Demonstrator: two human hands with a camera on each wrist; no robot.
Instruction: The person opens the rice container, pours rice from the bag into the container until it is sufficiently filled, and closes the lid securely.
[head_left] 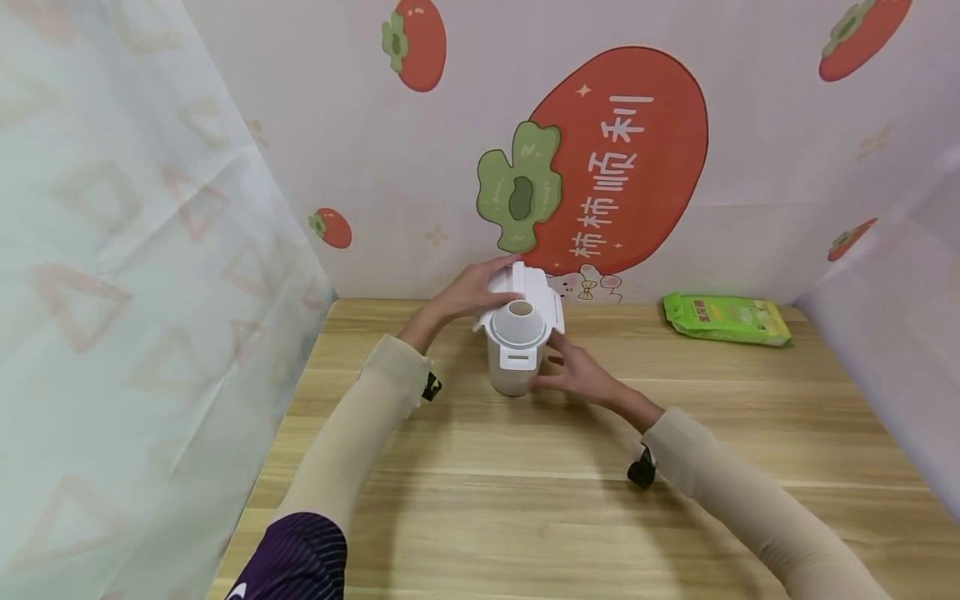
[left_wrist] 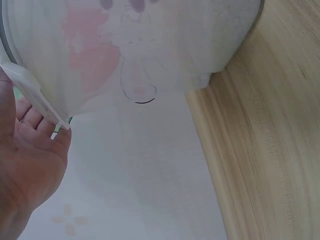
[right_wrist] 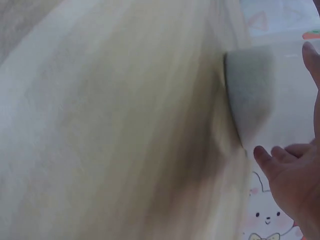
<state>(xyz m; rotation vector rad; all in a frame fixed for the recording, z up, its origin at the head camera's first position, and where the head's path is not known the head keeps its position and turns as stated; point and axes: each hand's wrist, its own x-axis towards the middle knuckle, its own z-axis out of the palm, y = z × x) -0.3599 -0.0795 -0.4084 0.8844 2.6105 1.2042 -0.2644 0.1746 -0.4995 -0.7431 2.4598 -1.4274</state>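
The pale container (head_left: 512, 381) stands upright on the table (head_left: 487, 517), its white lid (head_left: 536, 287) on top with a cone-shaped part (head_left: 519, 328). At the container's left, the left hand (head_left: 472, 292) grips the lid; the right hand (head_left: 583, 375) curls round the container's right side. A green packet (head_left: 726, 320) lies well to its right.
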